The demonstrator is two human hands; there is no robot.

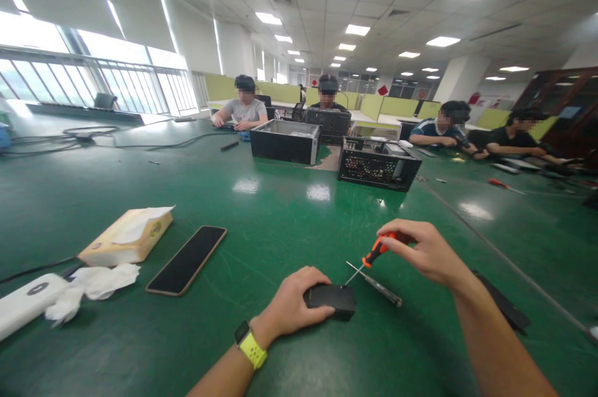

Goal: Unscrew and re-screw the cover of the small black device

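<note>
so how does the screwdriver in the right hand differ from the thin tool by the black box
The screwdriver has an orange and black handle; the thin tool is greyish. The screwdriver slants in the right hand, tip at the black box; the thin tool lies on the table. Both have slim, straight shafts.

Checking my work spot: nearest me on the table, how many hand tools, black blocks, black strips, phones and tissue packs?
Hand tools: 2 (screwdriver in right hand, thin tool lying nearby)
Black block: 1, in left hand
Black strip: 1
Phone: 1
Tissue pack: 1
Total: 6
</note>
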